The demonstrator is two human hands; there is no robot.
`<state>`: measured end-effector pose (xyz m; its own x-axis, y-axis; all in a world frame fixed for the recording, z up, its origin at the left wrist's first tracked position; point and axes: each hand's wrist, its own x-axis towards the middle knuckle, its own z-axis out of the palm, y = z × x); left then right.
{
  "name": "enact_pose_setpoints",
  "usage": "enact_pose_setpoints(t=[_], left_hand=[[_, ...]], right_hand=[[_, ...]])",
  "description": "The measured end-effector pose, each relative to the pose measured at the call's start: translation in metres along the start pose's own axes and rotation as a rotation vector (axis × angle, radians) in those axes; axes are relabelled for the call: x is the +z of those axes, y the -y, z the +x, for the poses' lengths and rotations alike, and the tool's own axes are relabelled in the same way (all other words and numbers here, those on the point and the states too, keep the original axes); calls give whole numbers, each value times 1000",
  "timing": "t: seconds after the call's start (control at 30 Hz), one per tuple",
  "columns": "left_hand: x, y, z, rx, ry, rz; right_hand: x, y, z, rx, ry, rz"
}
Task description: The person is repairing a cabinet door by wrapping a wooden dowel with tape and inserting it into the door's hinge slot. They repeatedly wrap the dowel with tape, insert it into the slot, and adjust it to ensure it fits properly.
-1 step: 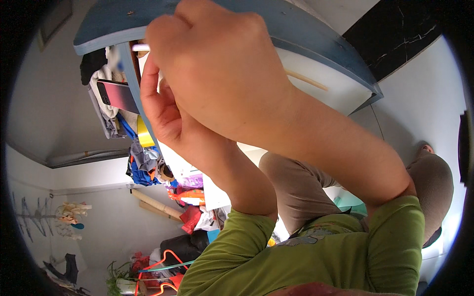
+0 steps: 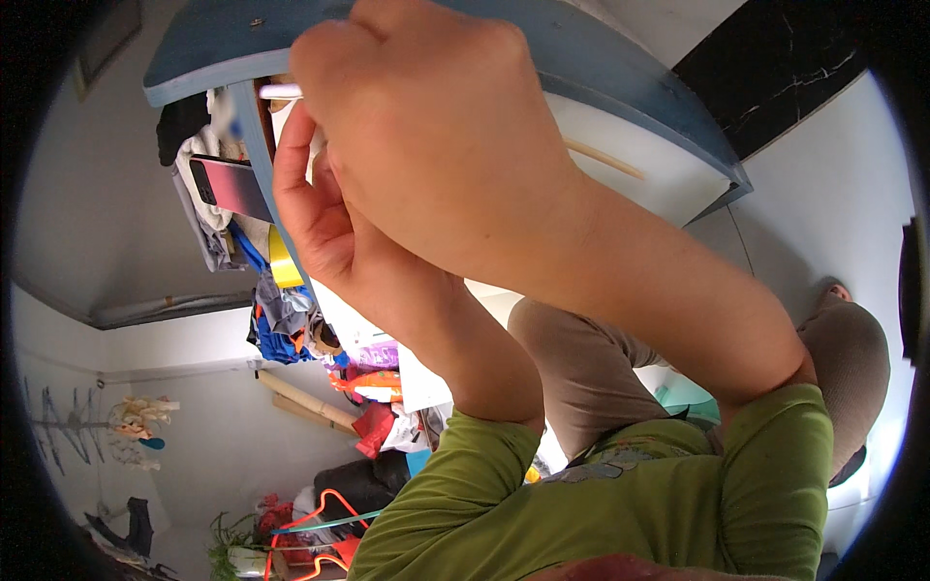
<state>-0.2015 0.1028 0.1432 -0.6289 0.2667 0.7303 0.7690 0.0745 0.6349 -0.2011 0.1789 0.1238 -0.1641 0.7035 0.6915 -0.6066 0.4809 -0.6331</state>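
My right hand (image 2: 426, 126) is raised in front of the blue-grey furniture edge, its back toward me and its fingers folded out of sight. Just left of it and partly behind it, my left hand (image 2: 315, 208) has its fingers curled, with the tips hidden by the right hand. Both hands are close together, and what they grip cannot be made out. A thin, bright white piece (image 2: 281, 91) sticks out beside the right knuckles; whether a hand holds it is hidden.
The blue-grey board (image 2: 223, 53) runs across the top. A pink-and-black phone (image 2: 232, 187) stands by its left side, near piled clothes (image 2: 281, 315). A wooden stick (image 2: 605, 158) lies on a white surface right of my forearm. Orange hangers (image 2: 339, 504) and a plant (image 2: 232, 542) are lower left.
Both hands have shifted very slightly, staying together. A little more of the thin white piece shows beside the right hand.
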Motion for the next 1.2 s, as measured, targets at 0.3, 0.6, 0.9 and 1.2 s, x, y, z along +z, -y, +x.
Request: enact_pose_setpoints(t=[0.3, 0.6, 0.9, 1.2], left_hand=[[-8, 1, 0, -115, -70, 84], [-7, -13, 23, -208, -19, 151], [-6, -19, 35, -269, 83, 165], [-1, -18, 32, -244, 37, 370]], right_hand=[[3, -4, -2, 56, 56, 36], [-10, -9, 9, 156, 80, 349], [-18, -17, -10, 0, 60, 226], [-40, -42, -36, -141, 93, -227]])
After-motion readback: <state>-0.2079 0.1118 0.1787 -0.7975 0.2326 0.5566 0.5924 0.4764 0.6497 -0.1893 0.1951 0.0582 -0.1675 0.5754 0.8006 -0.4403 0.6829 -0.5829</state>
